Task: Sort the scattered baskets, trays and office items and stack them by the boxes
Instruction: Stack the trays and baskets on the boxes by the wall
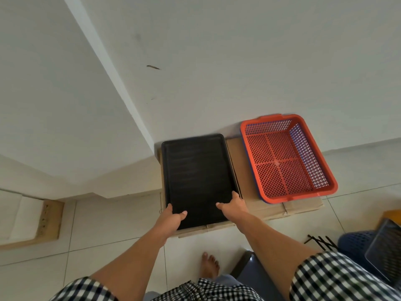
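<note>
A black tray [196, 174] lies on flat cardboard boxes [249, 205] against the wall. My left hand [171, 218] grips the tray's near left edge, thumb on top. My right hand [235, 205] grips its near right corner, thumb lying on the tray's surface. To the right, a red mesh basket [286, 157] sits nested in a blue one, also on the cardboard.
A white wall corner juts out at the left, with a step below it. At the lower right lie a blue mesh basket [355, 242], a dark tray [385, 253] and black sticks [321, 241]. My bare foot [209, 266] stands on the tiled floor beside a dark panel [245, 263].
</note>
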`<state>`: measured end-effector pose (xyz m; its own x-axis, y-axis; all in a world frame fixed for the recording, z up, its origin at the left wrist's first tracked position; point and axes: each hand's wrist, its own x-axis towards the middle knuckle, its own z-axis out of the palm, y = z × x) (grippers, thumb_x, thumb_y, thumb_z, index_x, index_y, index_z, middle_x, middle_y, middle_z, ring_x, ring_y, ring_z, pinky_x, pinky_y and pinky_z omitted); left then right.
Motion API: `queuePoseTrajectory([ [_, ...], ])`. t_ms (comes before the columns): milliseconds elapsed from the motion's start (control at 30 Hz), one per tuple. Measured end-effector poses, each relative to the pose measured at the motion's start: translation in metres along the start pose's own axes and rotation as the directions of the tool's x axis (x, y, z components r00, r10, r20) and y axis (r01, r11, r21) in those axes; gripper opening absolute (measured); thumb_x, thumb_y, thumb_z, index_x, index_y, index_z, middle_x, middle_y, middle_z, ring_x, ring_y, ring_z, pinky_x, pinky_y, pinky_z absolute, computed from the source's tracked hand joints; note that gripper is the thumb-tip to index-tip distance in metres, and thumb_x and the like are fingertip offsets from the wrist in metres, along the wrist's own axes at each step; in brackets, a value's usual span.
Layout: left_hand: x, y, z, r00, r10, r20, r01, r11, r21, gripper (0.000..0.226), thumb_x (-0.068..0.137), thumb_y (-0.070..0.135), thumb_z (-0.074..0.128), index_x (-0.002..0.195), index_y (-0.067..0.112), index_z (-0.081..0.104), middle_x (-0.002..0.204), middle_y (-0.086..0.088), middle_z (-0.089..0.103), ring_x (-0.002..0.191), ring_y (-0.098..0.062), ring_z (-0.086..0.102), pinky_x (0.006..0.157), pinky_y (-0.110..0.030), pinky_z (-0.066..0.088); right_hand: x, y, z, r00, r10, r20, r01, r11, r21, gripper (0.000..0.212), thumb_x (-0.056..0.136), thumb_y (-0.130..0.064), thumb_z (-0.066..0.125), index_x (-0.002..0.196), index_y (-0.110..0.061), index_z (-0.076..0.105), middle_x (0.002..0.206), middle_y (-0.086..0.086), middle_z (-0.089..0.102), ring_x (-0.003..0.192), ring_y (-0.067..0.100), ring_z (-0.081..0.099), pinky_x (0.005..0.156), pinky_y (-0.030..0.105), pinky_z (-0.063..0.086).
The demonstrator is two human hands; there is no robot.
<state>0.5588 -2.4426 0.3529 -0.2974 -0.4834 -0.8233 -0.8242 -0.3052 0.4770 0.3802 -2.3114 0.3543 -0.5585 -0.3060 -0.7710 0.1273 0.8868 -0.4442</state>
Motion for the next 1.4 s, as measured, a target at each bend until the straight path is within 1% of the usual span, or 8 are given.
queuePoseTrajectory([
  [133, -0.006, 0.003, -0.006, 0.996, 0.088, -0.023, -0.083, 0.982, 0.169, 0.080, 0.101, 0.043, 0.056, 0.161, 0.020, 0.009, 0.165, -0.006, 0.023, 0.149, -0.031, 0.027, 0.119, -0.046, 0.029, -0.017, 0.006, 0.010, 0.992, -0.036, -0.124, 0.028, 0.997, -0.067, 0.085, 0.096, -0.038, 0.067, 0.162, -0.023, 0.015, 0.167, 0.005, 0.019, 0.146, 0.029, 0.037, 0.111, 0.042, 0.044],
  [300, -0.016, 0.014, -0.013, 0.972, 0.233, 0.008, -0.210, 0.859, 0.467, 0.080, 0.101, 0.047, 0.052, 0.161, 0.020, 0.008, 0.168, -0.007, 0.011, 0.151, -0.030, 0.022, 0.121, -0.045, 0.028, -0.048, 0.017, 0.023, 0.972, -0.041, -0.233, 0.002, 0.986, -0.165, 0.086, 0.096, -0.046, 0.064, 0.162, -0.026, 0.012, 0.169, 0.005, 0.010, 0.153, 0.028, 0.022, 0.116, 0.051, 0.038],
  [433, -0.030, 0.014, -0.016, 0.923, 0.377, 0.078, -0.331, 0.674, 0.660, 0.077, 0.102, 0.048, 0.049, 0.161, 0.022, 0.007, 0.169, -0.006, 0.004, 0.153, -0.030, 0.018, 0.121, -0.046, 0.026, -0.081, 0.030, 0.040, 0.941, -0.025, -0.337, -0.030, 0.987, -0.156, 0.083, 0.097, -0.052, 0.057, 0.162, -0.026, 0.011, 0.170, 0.006, 0.005, 0.156, 0.030, 0.005, 0.123, 0.057, 0.019],
  [600, -0.051, -0.015, -0.031, 0.849, 0.473, 0.234, -0.433, 0.371, 0.822, 0.077, 0.100, 0.056, 0.044, 0.161, 0.026, 0.007, 0.169, -0.004, 0.002, 0.153, -0.030, 0.017, 0.119, -0.050, 0.026, -0.133, 0.057, 0.081, 0.864, 0.018, -0.504, -0.040, 0.999, -0.033, 0.083, 0.097, -0.057, 0.051, 0.161, -0.026, 0.009, 0.170, 0.006, 0.000, 0.156, 0.030, -0.002, 0.122, 0.062, 0.008],
  [700, -0.066, -0.041, -0.046, 0.815, 0.497, 0.297, -0.458, 0.240, 0.856, 0.078, 0.100, 0.060, 0.041, 0.161, 0.025, 0.008, 0.169, -0.005, 0.004, 0.153, -0.030, 0.016, 0.119, -0.051, 0.026, -0.167, 0.076, 0.115, 0.824, 0.075, -0.562, -0.069, 0.997, 0.033, 0.083, 0.098, -0.061, 0.047, 0.162, -0.026, 0.008, 0.170, 0.006, -0.003, 0.156, 0.031, -0.005, 0.122, 0.063, 0.006],
  [900, -0.108, -0.091, -0.051, 0.772, 0.497, 0.397, -0.496, 0.080, 0.865, 0.076, 0.099, 0.061, 0.039, 0.161, 0.023, 0.014, 0.168, -0.007, 0.011, 0.152, -0.030, 0.018, 0.121, -0.052, 0.022, -0.238, 0.125, 0.173, 0.770, 0.232, -0.595, -0.138, 0.970, 0.198, 0.082, 0.098, -0.064, 0.041, 0.162, -0.024, 0.009, 0.170, 0.006, -0.005, 0.156, 0.028, -0.008, 0.123, 0.059, 0.004],
  [1167, -0.172, -0.126, 0.030, 0.616, 0.503, 0.606, -0.656, -0.099, 0.748, 0.075, 0.100, 0.058, 0.041, 0.161, 0.025, 0.013, 0.168, -0.006, 0.009, 0.154, -0.029, 0.010, 0.123, -0.049, 0.013, -0.316, 0.233, 0.199, 0.642, 0.478, -0.599, -0.278, 0.874, 0.399, 0.083, 0.098, -0.066, 0.041, 0.162, -0.026, 0.007, 0.170, 0.005, -0.005, 0.156, 0.027, -0.007, 0.123, 0.058, 0.005],
  [1400, -0.231, -0.170, 0.125, 0.549, 0.401, 0.733, -0.672, -0.309, 0.673, 0.074, 0.101, 0.058, 0.036, 0.161, 0.023, 0.011, 0.169, -0.006, 0.005, 0.154, -0.029, 0.009, 0.123, -0.048, 0.014, -0.379, 0.330, 0.218, 0.519, 0.639, -0.567, -0.327, 0.762, 0.559, 0.083, 0.097, -0.068, 0.039, 0.162, -0.027, 0.008, 0.170, 0.006, -0.002, 0.156, 0.028, -0.004, 0.122, 0.058, 0.009],
])
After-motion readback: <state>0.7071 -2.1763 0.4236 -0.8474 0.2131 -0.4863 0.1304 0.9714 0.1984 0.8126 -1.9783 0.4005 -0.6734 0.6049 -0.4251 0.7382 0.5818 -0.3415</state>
